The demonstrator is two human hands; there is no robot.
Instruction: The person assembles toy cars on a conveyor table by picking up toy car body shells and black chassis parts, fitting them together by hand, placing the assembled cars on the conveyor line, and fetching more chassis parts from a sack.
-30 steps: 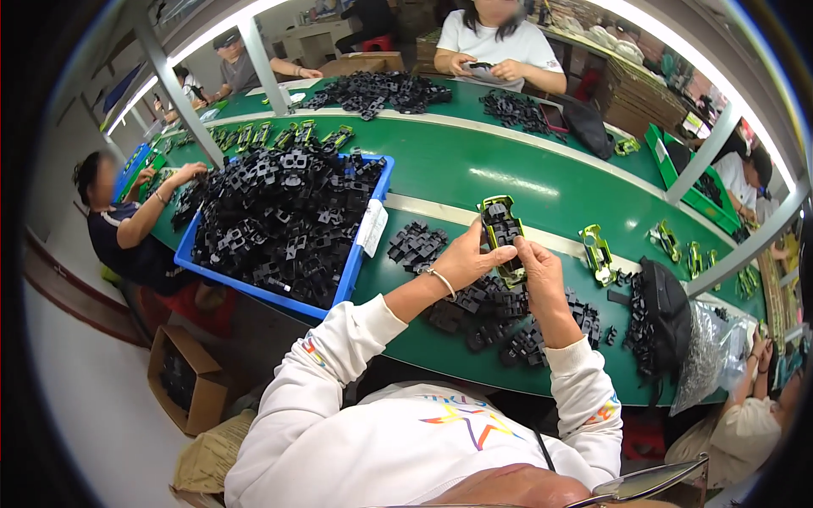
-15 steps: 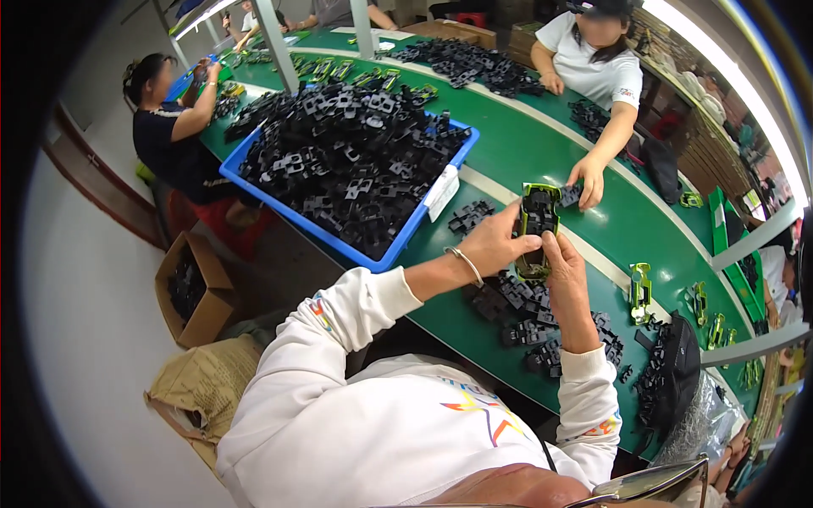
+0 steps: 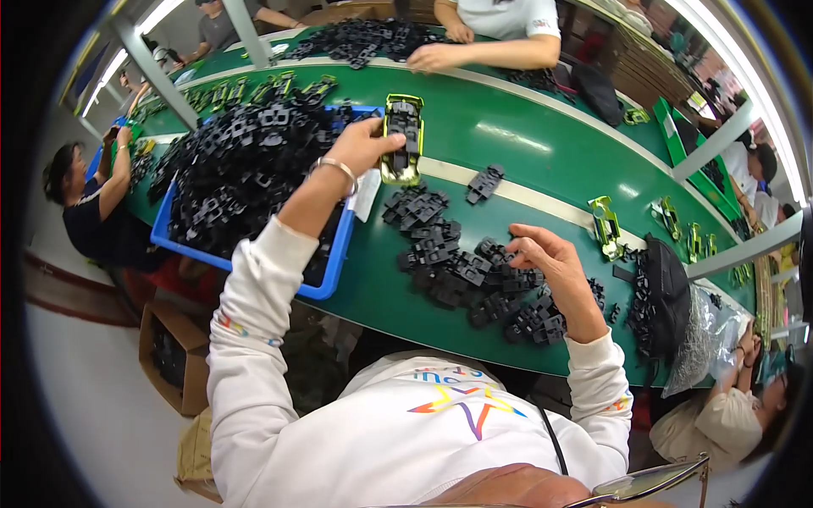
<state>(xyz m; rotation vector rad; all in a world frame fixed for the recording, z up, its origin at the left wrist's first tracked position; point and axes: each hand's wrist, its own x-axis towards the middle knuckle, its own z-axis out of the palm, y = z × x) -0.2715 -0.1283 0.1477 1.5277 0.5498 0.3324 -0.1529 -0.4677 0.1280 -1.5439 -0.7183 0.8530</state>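
My left hand grips a yellow-green toy car shell with a black plastic insert seated inside, its thumb lying over the insert. It holds the shell up above the green table, by the right end of the blue crate. My right hand hovers over a heap of black plastic parts, fingers slightly bent and apart, nothing seen in them. One loose black part rests by itself on the pale strip, beyond the heap.
A blue crate piled high with black parts stands at left. Several green shells, one being a shell, lie to the right, near a black bag and clear plastic. Across the table a co-worker's hand reaches over the surface.
My right hand has let go of the shell and moved down to the heap. My left hand carried the shell left. The co-worker's hand has drawn back, leaving a black part on the strip.
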